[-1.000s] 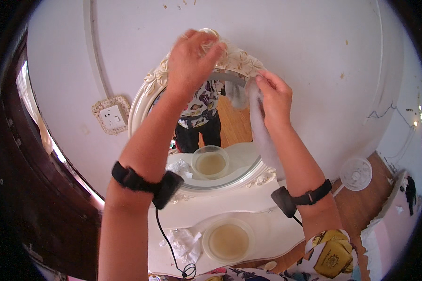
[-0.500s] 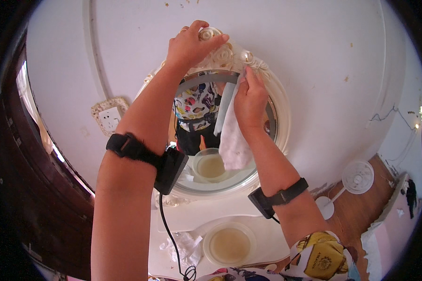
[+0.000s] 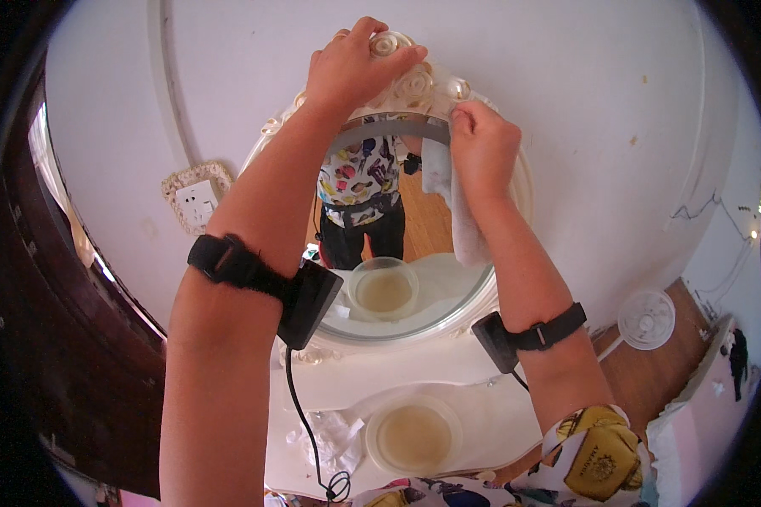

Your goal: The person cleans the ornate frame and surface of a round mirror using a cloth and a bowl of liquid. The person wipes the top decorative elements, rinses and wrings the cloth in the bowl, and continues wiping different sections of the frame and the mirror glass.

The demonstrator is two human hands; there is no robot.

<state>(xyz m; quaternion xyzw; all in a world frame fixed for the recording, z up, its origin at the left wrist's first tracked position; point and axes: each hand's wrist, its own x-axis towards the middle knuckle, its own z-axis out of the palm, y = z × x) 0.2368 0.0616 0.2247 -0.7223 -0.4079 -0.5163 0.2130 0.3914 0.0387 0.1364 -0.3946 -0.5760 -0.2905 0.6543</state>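
Observation:
An oval mirror (image 3: 429,221) stands in a cream frame (image 3: 414,83) carved with roses. At the top of this frame, my left hand (image 3: 353,68) is closed around the carved edge near a rose. My right hand (image 3: 487,152) is closed on a pale cloth (image 3: 468,226) by the frame's upper right inner edge. The cloth hangs down in front of the right part of the glass, its reflection beside it. In the glass I see my patterned clothing, dark trousers and a basin reflected.
Below the mirror, a cream dresser top (image 3: 330,384) holds a round basin (image 3: 413,435) of cloudy liquid and crumpled white tissue (image 3: 336,441). A wall socket (image 3: 197,204) is at left, a white fan (image 3: 646,319) at right. Black straps with cabled devices sit on both arms.
My right hand has moved right along the frame's inner edge, taking the cloth with it and uncovering more glass. My left hand keeps its hold on the frame's top.

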